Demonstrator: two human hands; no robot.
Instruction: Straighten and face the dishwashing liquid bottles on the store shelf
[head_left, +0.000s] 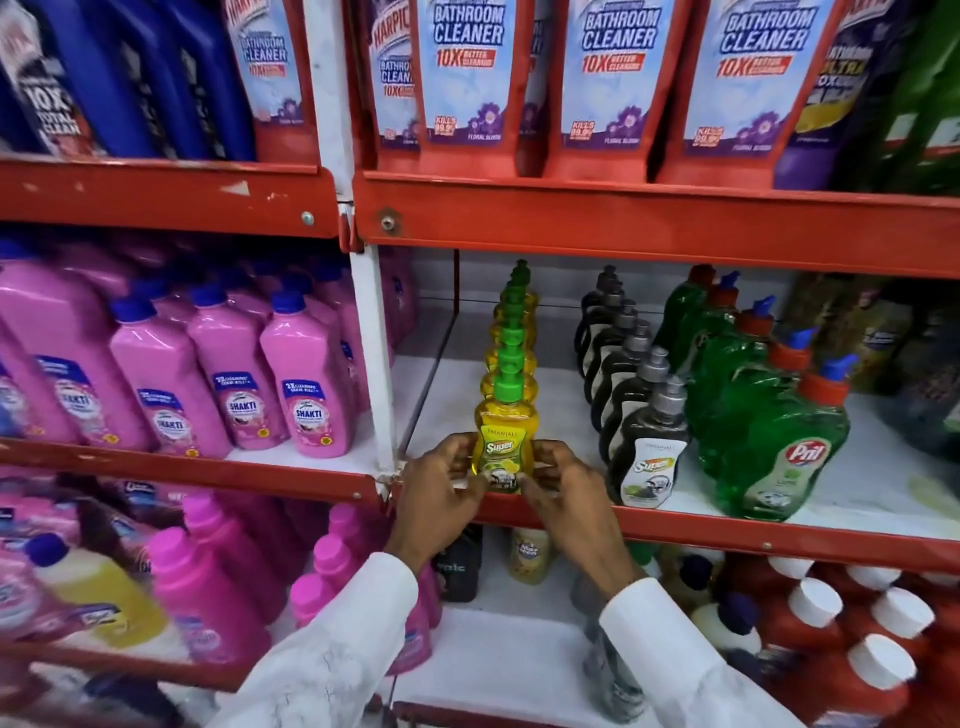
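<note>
- Front yellow bottle (503, 441) stands upright at the front lip of the red shelf (675, 525), green cap on top, its "Super" label facing out.
- Left hand (441, 491) grips its left flank, fingers curled against the label edge.
- Right hand (563, 488) clasps the right flank, fingertips at the base.
- Behind it, a straight file of yellow bottles (511, 332) runs to the back.
- Right of it, the dark bottles (641, 447) line up, then the green Pril bottles (779, 441).
</note>
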